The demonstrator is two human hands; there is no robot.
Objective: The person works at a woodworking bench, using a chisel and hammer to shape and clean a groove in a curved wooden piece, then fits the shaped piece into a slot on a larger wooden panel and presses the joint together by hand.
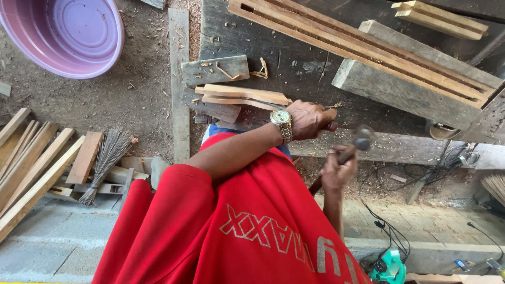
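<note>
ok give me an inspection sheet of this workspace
surface: dark wooden bench, strewn with wood chips
job's things: hammer blurred above the bench edge; thin wood strips beside the left hand
clutter: slatted frame, purple basin, plank pile, hand broom
grippers: left hand closed on something hidden, watch on wrist; right hand grips the hammer handle
cables: black cords on the floor by a teal tool
surroundings: dirt floor, concrete ledge

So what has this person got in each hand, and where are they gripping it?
The right hand grips a hammer low on its handle. The left hand closes round a small dark tool; which part cannot be told.
</note>
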